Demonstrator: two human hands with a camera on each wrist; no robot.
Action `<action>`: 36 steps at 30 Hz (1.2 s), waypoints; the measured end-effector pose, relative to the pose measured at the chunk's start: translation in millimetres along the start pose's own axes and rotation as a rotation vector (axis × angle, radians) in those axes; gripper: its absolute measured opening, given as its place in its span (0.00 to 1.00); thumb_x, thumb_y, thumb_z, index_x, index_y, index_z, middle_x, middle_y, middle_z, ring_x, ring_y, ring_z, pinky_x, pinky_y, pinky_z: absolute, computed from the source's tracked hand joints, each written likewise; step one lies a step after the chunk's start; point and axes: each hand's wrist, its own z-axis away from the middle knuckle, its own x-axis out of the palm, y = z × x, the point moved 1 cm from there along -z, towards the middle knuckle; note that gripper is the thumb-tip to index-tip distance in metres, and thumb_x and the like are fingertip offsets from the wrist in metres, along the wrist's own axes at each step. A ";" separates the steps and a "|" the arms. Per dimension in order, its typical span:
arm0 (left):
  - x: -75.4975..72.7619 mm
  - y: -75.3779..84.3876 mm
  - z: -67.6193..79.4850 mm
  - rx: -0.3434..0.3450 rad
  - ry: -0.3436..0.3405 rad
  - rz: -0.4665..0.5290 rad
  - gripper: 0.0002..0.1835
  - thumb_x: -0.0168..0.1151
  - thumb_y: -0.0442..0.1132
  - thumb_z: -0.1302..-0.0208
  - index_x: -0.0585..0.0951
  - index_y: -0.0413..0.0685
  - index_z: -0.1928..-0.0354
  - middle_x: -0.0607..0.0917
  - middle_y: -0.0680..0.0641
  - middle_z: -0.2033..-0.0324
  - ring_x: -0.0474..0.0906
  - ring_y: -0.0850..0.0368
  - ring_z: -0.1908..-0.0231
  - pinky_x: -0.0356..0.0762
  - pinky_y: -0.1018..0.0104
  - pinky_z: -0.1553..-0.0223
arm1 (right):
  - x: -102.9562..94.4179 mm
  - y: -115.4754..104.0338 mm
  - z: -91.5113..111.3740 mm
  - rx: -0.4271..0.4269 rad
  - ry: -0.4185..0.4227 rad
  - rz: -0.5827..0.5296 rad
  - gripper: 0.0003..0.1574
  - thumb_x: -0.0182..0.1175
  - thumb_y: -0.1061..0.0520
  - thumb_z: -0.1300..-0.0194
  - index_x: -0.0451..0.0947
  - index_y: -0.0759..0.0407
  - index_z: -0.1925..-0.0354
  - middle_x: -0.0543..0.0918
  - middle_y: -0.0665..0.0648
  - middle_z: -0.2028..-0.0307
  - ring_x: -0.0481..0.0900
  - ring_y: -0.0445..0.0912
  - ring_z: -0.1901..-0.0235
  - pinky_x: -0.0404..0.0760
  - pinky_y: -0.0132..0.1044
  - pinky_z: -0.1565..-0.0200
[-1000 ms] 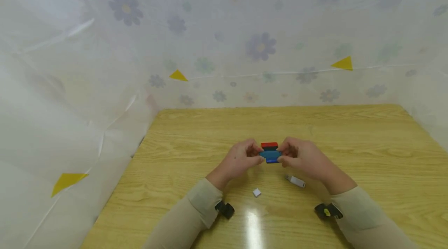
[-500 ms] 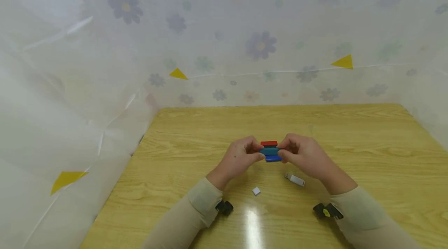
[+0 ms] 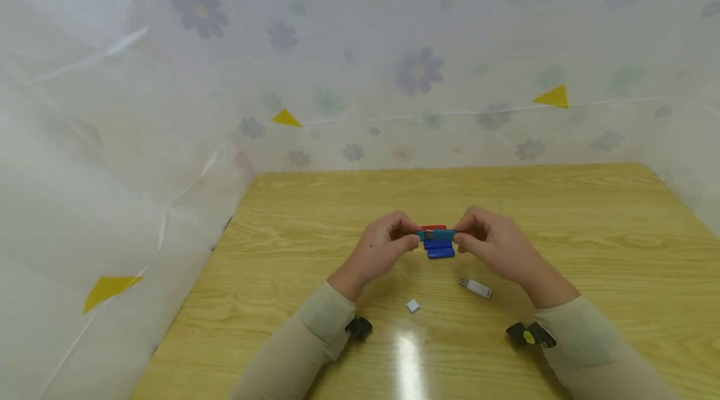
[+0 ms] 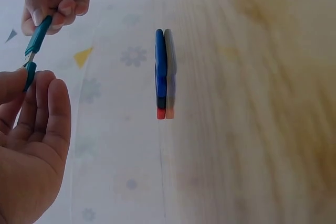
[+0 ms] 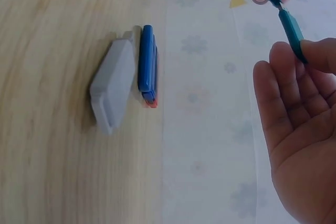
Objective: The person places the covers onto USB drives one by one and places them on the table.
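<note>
Above the table, a teal USB flash drive point(image 3: 444, 235) is stretched between both hands. My right hand point(image 3: 496, 249) pinches its body by the far end between thumb and fingertips. Its teal cap point(image 4: 30, 76) is pinched between the thumb and fingers of my left hand point(image 3: 378, 255). A strip of metal connector point(image 4: 30, 56) shows between cap and body. Below and behind lie blue flash drives point(image 3: 441, 253) side by side, with a red one point(image 3: 434, 227) at the back, partly covered by the teal drive in the head view.
A white flash drive point(image 3: 478, 289) with its connector bare lies near my right wrist. Its small white cap point(image 3: 413, 306) lies to the left of it. The wooden table point(image 3: 315, 206) meets flower-patterned sheeting point(image 3: 349, 75) at the back.
The teal drive has been raised and moved slightly away from me. Its cap has come apart from the body, baring the connector. My hands have spread a little.
</note>
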 end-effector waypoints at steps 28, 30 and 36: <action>6.1 4.6 2.0 -0.012 -0.028 0.007 0.04 0.66 0.34 0.31 0.83 0.48 0.56 0.87 0.52 0.66 0.85 0.57 0.66 0.82 0.43 0.55 | 7.3 -1.7 -0.1 -0.032 -0.118 -0.167 0.05 0.54 0.58 0.21 0.71 0.60 0.55 0.84 0.63 0.67 0.85 0.52 0.71 0.85 0.50 0.63; 6.2 4.9 1.7 -0.028 -0.021 0.010 0.04 0.66 0.33 0.31 0.83 0.46 0.56 0.87 0.52 0.67 0.85 0.58 0.66 0.81 0.42 0.55 | 8.6 -2.3 -0.2 -0.045 -0.111 -0.145 0.05 0.54 0.58 0.21 0.72 0.60 0.55 0.84 0.63 0.67 0.85 0.50 0.71 0.85 0.49 0.63; 6.3 3.7 -0.5 -0.049 -0.009 -0.011 0.04 0.66 0.35 0.31 0.83 0.49 0.56 0.87 0.53 0.67 0.85 0.54 0.65 0.81 0.42 0.55 | 10.3 -2.6 -0.8 -0.012 -0.095 -0.138 0.05 0.54 0.58 0.21 0.72 0.59 0.54 0.84 0.63 0.66 0.85 0.50 0.69 0.85 0.48 0.61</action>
